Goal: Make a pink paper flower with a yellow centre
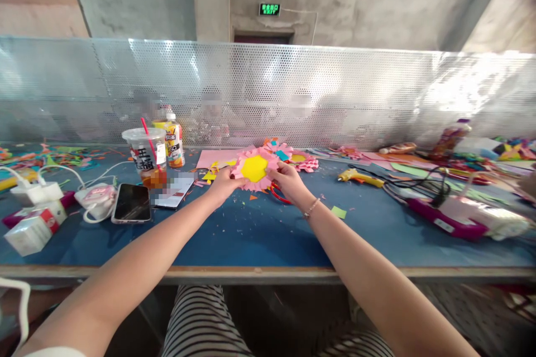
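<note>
A pink paper flower (pixel 254 170) with a yellow centre is held up over the blue table between my two hands. My left hand (pixel 225 185) pinches its left edge, and my right hand (pixel 288 179) grips its right edge. Behind it lie other pink paper flowers (pixel 307 164), one with orange and blue pieces on it. A sheet of pink paper (pixel 213 158) is partly covered by the held flower. The red handle of a tool, perhaps scissors (pixel 280 195), shows under my right hand.
To the left stand a plastic cup (pixel 146 159) with a red straw, a bottle (pixel 174 142) and a phone (pixel 132 203). A yellow glue gun (pixel 360 178) and a purple power strip (pixel 446 220) lie on the right. A perforated metal screen (pixel 268 83) rises behind the table.
</note>
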The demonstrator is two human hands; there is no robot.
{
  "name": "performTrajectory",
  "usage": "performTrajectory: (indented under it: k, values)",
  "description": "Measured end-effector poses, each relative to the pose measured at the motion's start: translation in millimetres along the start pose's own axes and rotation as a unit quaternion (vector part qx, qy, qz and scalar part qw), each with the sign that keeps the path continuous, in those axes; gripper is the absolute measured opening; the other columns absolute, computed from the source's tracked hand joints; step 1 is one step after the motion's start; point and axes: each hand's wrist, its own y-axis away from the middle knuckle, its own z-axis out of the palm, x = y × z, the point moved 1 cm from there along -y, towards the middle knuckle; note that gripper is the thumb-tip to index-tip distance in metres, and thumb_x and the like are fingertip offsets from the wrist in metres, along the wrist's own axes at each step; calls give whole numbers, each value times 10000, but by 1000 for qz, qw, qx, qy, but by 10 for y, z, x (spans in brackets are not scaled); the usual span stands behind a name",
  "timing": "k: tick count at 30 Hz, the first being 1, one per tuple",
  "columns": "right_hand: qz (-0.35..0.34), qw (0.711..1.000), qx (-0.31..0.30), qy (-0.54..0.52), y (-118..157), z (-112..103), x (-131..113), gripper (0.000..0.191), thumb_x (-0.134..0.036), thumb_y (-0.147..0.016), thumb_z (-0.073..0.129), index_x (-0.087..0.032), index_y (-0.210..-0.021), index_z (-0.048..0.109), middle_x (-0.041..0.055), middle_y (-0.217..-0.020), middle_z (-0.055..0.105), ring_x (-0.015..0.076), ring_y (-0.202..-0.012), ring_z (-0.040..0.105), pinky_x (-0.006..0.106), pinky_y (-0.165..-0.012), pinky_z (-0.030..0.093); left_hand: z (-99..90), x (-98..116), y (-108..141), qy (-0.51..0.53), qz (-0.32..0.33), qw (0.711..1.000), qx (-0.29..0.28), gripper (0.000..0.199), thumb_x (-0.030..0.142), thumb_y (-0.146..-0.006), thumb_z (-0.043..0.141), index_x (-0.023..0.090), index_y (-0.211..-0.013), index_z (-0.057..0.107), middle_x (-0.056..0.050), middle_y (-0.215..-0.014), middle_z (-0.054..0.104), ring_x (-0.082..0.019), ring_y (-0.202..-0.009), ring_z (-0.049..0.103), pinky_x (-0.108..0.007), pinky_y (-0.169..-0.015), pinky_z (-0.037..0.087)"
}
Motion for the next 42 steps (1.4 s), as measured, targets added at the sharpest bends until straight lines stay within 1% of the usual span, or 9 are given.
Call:
performTrajectory:
  k: [3, 8, 15, 19, 23, 26, 33, 39, 42]
  values:
    - [-5, 1000, 7, 9, -15, -8, 30, 484, -404, -551, 716, -201, -566, 277, -83, -501, 304, 37, -436, 316, 184, -402, 272, 12, -21, 2, 53, -34, 998, -4, 379, 235, -552, 717, 121, -895, 603, -82, -847, 662, -143, -647, 591, -268, -620, 468]
    - [-15, 999, 12, 38, -8, 14, 31, 488, -431, -563, 703, -204, -573, 270, -93, -487, 254, 32, -418, 246, 183, -375, 205, 31, -8, 15, 105, -79, 991, -2, 438, 235, -527, 740, 119, -920, 585, -94, -867, 656, -130, -630, 588, -257, -577, 476]
    - [-22, 998, 35, 57, -19, 11, 50, 475, -404, -571, 704, -206, -572, 272, -94, -488, 249, 32, -418, 223, 181, -366, 185, 50, 28, 28, 127, -85, 988, 1, 407, 216, -514, 742, 119, -876, 583, -54, -774, 652, -106, -585, 573, -236, -554, 474]
    - [-2, 1000, 17, 13, -6, 22, 44, 434, -362, -560, 722, -199, -580, 320, -88, -507, 298, 33, -433, 285, 171, -388, 250, 33, -13, 16, 86, -69, 994, -1, 363, 213, -532, 723, 128, -859, 589, -33, -746, 653, -118, -583, 580, -246, -568, 473]
    - [44, 995, -11, -85, 34, 69, -39, 314, -380, -581, 704, -198, -692, 474, -47, -644, 469, 64, -560, 461, 194, -516, 397, 8, -63, -12, 36, -39, 998, 35, 349, 236, -568, 694, 126, -881, 588, -59, -831, 662, -156, -697, 610, -268, -639, 474]
    - [60, 989, -1, -133, 48, 83, -99, 284, -410, -611, 671, -205, -731, 514, -39, -678, 489, 74, -590, 485, 208, -548, 419, -8, -47, -17, -17, -3, 998, 52, 319, 250, -597, 662, 127, -884, 595, -67, -864, 660, -175, -765, 610, -275, -678, 466]
    - [0, 996, 30, -82, 26, 25, -122, 242, -352, -641, 659, -222, -822, 565, -62, -649, 432, 50, -554, 418, 183, -519, 387, -5, 123, 52, -201, 37, 978, 47, 206, 236, -612, 619, 133, -790, 618, -27, -670, 634, -164, -647, 571, -255, -610, 436]
    - [-7, 998, 52, -36, 1, 23, -70, 213, -346, -632, 649, -201, -714, 517, -58, -613, 452, 57, -520, 415, 191, -468, 347, -15, 90, 33, -207, 53, 976, 32, 231, 272, -656, 593, 123, -829, 627, -44, -708, 641, -171, -674, 574, -265, -637, 430]
    - [3, 997, 69, -21, 7, 31, -62, 231, -340, -605, 657, -191, -646, 485, -56, -581, 450, 58, -502, 407, 196, -462, 343, -33, 35, 4, -203, 60, 976, 43, 237, 311, -646, 611, 126, -793, 623, -28, -667, 623, -154, -606, 546, -252, -589, 409]
